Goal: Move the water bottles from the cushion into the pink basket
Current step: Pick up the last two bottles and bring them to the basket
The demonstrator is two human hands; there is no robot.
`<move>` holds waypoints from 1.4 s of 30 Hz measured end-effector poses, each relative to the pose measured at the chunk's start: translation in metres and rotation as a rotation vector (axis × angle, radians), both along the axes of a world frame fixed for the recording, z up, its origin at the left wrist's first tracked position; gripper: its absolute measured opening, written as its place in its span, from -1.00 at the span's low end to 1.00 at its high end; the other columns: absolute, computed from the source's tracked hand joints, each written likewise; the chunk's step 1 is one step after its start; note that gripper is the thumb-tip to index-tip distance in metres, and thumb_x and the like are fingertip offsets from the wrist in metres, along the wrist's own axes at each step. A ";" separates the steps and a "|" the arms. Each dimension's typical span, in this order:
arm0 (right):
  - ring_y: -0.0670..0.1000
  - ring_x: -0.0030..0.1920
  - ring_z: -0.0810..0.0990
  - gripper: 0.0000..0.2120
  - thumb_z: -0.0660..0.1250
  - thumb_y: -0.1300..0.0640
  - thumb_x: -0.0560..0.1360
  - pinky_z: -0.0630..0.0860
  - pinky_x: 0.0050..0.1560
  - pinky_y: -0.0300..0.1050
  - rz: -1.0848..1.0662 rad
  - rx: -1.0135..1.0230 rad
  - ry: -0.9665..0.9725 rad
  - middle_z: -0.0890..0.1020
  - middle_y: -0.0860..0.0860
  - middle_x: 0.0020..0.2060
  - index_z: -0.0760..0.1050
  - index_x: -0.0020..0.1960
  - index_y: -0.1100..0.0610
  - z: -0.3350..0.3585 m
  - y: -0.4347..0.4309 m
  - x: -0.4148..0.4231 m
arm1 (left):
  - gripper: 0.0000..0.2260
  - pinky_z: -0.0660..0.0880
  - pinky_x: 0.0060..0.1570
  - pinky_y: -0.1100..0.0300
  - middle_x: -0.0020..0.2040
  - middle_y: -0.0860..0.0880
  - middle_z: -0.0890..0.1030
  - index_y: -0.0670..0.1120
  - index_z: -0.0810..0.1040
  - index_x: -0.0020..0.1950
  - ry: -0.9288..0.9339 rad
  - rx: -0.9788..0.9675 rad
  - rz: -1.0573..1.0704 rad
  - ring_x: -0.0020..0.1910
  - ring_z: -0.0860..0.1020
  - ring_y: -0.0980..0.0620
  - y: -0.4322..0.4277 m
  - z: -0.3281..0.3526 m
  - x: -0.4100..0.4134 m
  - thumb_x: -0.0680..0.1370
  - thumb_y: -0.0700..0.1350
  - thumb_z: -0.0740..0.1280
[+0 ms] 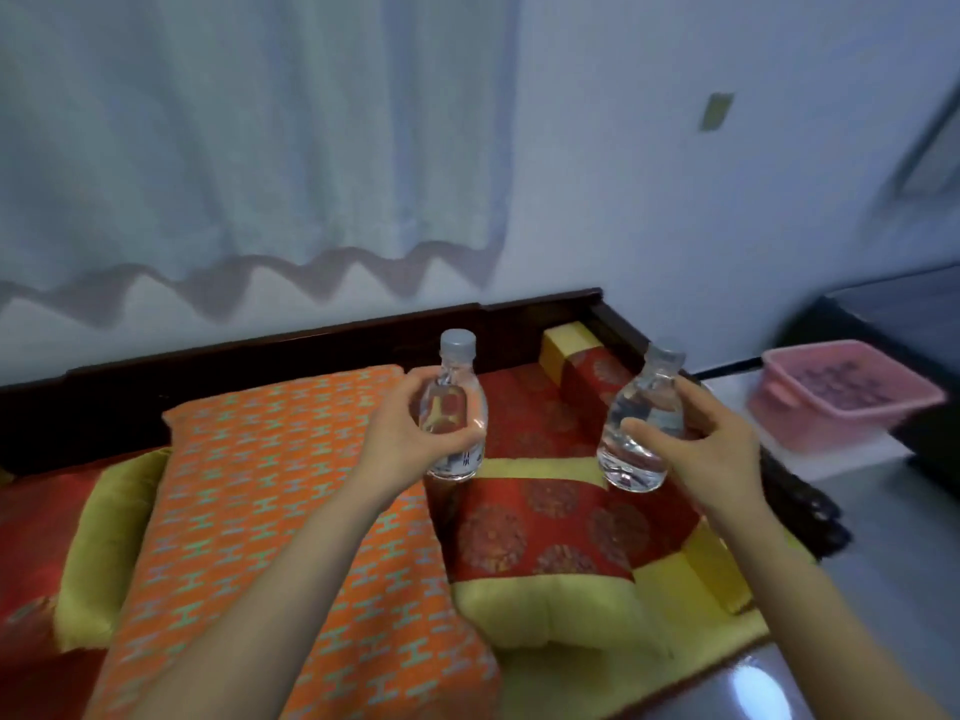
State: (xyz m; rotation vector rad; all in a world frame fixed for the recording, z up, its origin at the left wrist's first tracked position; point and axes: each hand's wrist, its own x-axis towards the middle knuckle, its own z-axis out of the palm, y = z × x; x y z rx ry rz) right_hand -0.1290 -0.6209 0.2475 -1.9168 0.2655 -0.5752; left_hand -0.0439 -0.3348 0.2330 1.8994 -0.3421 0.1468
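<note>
Two small clear water bottles with grey caps are held up in the air. My left hand [397, 433] grips the left bottle [454, 407] upright above the edge of the orange patterned cushion [270, 511]. My right hand [711, 449] grips the right bottle [641, 423], tilted slightly, above the red and yellow cushion [550, 532]. The pink basket [841, 394] stands to the far right on a pale surface, apart from both hands, and looks blurred.
A dark wooden bench frame [311, 340] runs behind the cushions. A curtain [249, 148] hangs behind it, next to a pale wall. A dark object [893, 314] sits behind the basket. Glossy floor [857, 563] lies at the lower right.
</note>
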 end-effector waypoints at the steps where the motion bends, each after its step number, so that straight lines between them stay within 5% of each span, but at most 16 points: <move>1: -0.07 -0.04 0.68 -0.42 0.61 0.03 0.18 0.61 0.07 0.07 -0.030 0.001 -0.010 0.70 -0.10 -0.04 0.59 0.18 -0.08 0.002 -0.034 -0.013 | -0.45 0.49 -0.09 0.37 0.02 0.15 0.60 0.11 0.51 0.14 0.001 -0.003 -0.040 -0.04 0.56 0.31 -0.036 0.003 -0.002 0.22 -0.03 0.61; 3: -0.18 -0.10 0.67 -0.49 0.59 0.03 0.18 0.64 -0.06 -0.14 -0.069 -0.010 -0.026 0.71 -0.20 -0.11 0.59 0.11 -0.15 0.004 -0.080 -0.028 | -0.44 0.56 -0.02 0.15 0.03 0.12 0.63 0.13 0.51 0.14 0.003 -0.032 -0.083 0.00 0.60 0.19 -0.086 0.005 -0.003 0.20 0.00 0.61; 6: -0.42 -0.15 0.58 -0.54 0.59 0.06 0.21 0.51 -0.29 -0.47 -0.143 -0.046 -0.040 0.62 -0.47 -0.21 0.52 -0.05 -0.36 0.010 -0.161 -0.050 | -0.45 0.57 -0.03 0.15 0.02 0.16 0.64 0.23 0.49 0.10 0.011 -0.044 -0.119 -0.02 0.61 0.22 -0.179 0.008 -0.005 0.16 0.11 0.59; 11: -0.26 -0.09 0.59 -0.36 0.60 0.05 0.18 0.55 -0.17 -0.33 -0.217 -0.047 0.035 0.59 -0.27 -0.10 0.50 0.22 -0.12 0.014 -0.294 -0.075 | -0.39 0.57 0.07 0.06 0.08 0.10 0.63 0.12 0.50 0.18 0.020 -0.072 -0.212 0.04 0.61 0.13 -0.327 0.011 -0.009 0.17 0.06 0.61; 15: -0.17 0.02 0.58 -0.41 0.59 -0.01 0.16 0.55 0.04 -0.10 -0.308 -0.049 0.049 0.62 -0.16 0.01 0.53 0.17 -0.13 0.016 -0.388 -0.093 | -0.45 0.53 -0.05 0.23 0.04 0.17 0.62 0.20 0.50 0.11 0.030 -0.086 -0.281 0.01 0.58 0.25 -0.431 0.009 -0.013 0.19 0.03 0.61; 19: -0.21 -0.06 0.59 -0.53 0.58 0.02 0.15 0.52 -0.03 -0.16 -0.393 -0.039 0.018 0.61 -0.24 -0.12 0.48 -0.06 -0.33 0.017 -0.470 -0.099 | -0.46 0.53 -0.05 0.23 0.00 0.19 0.63 0.19 0.50 0.09 0.039 -0.046 -0.339 -0.04 0.57 0.29 -0.528 0.001 -0.005 0.19 0.02 0.62; 24: -0.18 -0.06 0.61 -0.45 0.59 0.10 0.20 0.53 -0.06 -0.20 -0.432 -0.050 -0.001 0.62 -0.20 -0.09 0.49 0.11 -0.14 0.007 -0.543 -0.086 | -0.46 0.51 -0.04 0.25 0.00 0.13 0.63 0.12 0.51 0.10 0.043 -0.010 -0.396 -0.01 0.58 0.22 -0.617 -0.009 0.015 0.18 0.02 0.61; 28: -0.25 -0.08 0.62 -0.46 0.60 0.09 0.19 0.53 -0.08 -0.25 -0.406 -0.044 0.015 0.65 -0.18 -0.10 0.50 0.08 -0.21 -0.006 -0.609 -0.058 | -0.46 0.41 -0.19 0.48 -0.03 0.20 0.60 0.13 0.50 0.08 0.056 -0.025 -0.405 -0.06 0.54 0.34 -0.692 -0.020 0.039 0.18 0.00 0.62; 37: -0.31 -0.10 0.61 -0.49 0.61 0.13 0.22 0.47 -0.31 -0.53 -0.353 -0.027 0.063 0.64 -0.20 -0.13 0.47 -0.02 -0.28 -0.012 -0.752 0.039 | -0.45 0.45 -0.14 0.32 0.06 0.05 0.58 0.02 0.46 0.14 0.129 -0.035 -0.365 -0.01 0.53 0.19 -0.825 -0.035 0.122 0.23 -0.11 0.61; 42: -0.25 -0.10 0.62 -0.53 0.59 0.05 0.21 0.50 -0.32 -0.41 -0.346 0.013 0.100 0.63 -0.17 -0.10 0.43 -0.06 -0.29 -0.020 -0.802 0.075 | -0.42 0.44 -0.13 0.29 0.09 0.00 0.56 -0.01 0.42 0.19 0.138 -0.016 -0.319 0.01 0.53 0.14 -0.853 -0.038 0.161 0.26 -0.13 0.60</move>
